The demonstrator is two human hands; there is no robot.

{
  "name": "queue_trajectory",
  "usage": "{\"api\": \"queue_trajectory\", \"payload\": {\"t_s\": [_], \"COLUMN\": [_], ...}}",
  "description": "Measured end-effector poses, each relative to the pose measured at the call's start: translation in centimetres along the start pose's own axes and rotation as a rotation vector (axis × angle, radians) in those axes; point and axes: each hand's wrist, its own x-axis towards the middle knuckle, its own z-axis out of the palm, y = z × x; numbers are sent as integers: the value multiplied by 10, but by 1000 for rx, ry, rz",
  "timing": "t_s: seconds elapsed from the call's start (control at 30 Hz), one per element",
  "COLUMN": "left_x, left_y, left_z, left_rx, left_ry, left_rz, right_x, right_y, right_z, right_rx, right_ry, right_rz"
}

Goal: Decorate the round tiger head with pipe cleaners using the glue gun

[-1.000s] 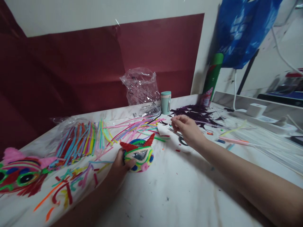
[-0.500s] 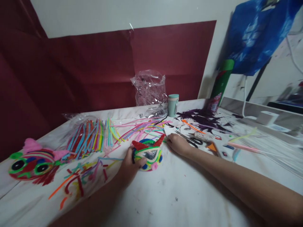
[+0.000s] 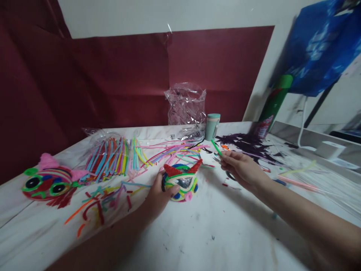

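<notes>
My left hand [image 3: 158, 190] is closed around the left side of a small animal-face craft [image 3: 184, 184]. Red pipe-cleaner ears, green and yellow bands and a pink nose decorate this craft, which sits low at the table surface. Thumb and fingertips of my right hand [image 3: 239, 167] pinch a short green pipe cleaner [image 3: 216, 148], its free end pointing up and left, above the table. Below that hand, a grey blade tip and a black loop [image 3: 230, 175], apparently scissors, are partly hidden. A similar finished-looking animal face [image 3: 46, 184] with big black eyes lies at the far left.
Bundled pipe cleaners [image 3: 108, 156] lie behind on the left, with cut scraps [image 3: 97, 203] in front. Loose pink strands [image 3: 169, 150] spread across the middle. A mint cup [image 3: 212, 127], purple shreds [image 3: 248, 145], a green can [image 3: 273, 105] and a clear bag [image 3: 187, 107] stand or lie towards the back.
My right hand has lifted off the table and moved right, now with the green pipe cleaner in its fingers. My left hand keeps its hold on the craft. The view has shifted slightly.
</notes>
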Motion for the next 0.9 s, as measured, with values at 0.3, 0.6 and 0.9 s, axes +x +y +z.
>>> {"api": "queue_trajectory", "payload": {"t_s": [0.3,0.6,0.9], "left_x": [-1,-7,-10], "left_y": [-2,-5,8], "left_z": [2,6,15], "left_rx": [-35,-12,46], "left_ry": [-7,48,98], "left_rz": [35,110,126], "right_x": [-60,-81,-84], "right_y": [-15,5,11], "right_z": [36,64,68], "right_rx": [-36,-249,-356], "right_ry": [-327,-323,-315], "right_rz": [95,17,-26]}}
